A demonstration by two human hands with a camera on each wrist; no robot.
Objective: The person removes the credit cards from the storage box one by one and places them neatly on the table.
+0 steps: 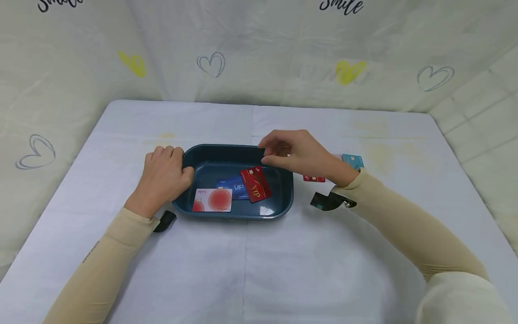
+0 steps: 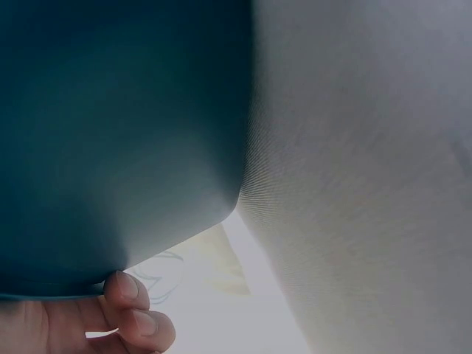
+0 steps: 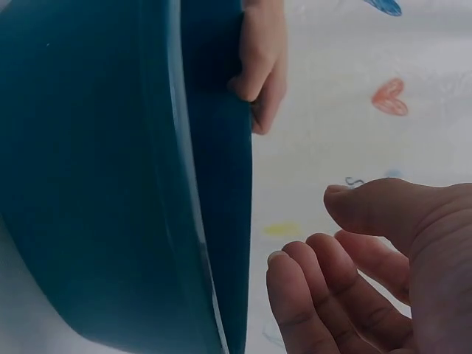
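Note:
At the left end of a dark blue basin (image 1: 238, 217), my left hand (image 1: 163, 175) grips the rim; its fingertips show against the wall in the left wrist view. Inside lie a white card with red circles (image 1: 212, 200), a blue VIP card (image 1: 227, 183) and a red VIP card (image 1: 256, 185), which partly covers the blue one. Above the basin's back right rim is my right hand (image 1: 301, 155), fingers loosely bent. Thumb and fingers (image 3: 291, 302) are apart in the right wrist view, nothing between them.
Right of the basin, a red card (image 1: 314, 179) and a teal card (image 1: 353, 161) lie on the white-covered table (image 1: 226, 270), partly hidden by my right hand and wrist. Behind the table hangs a pale curtain (image 1: 263, 58) with printed hearts.

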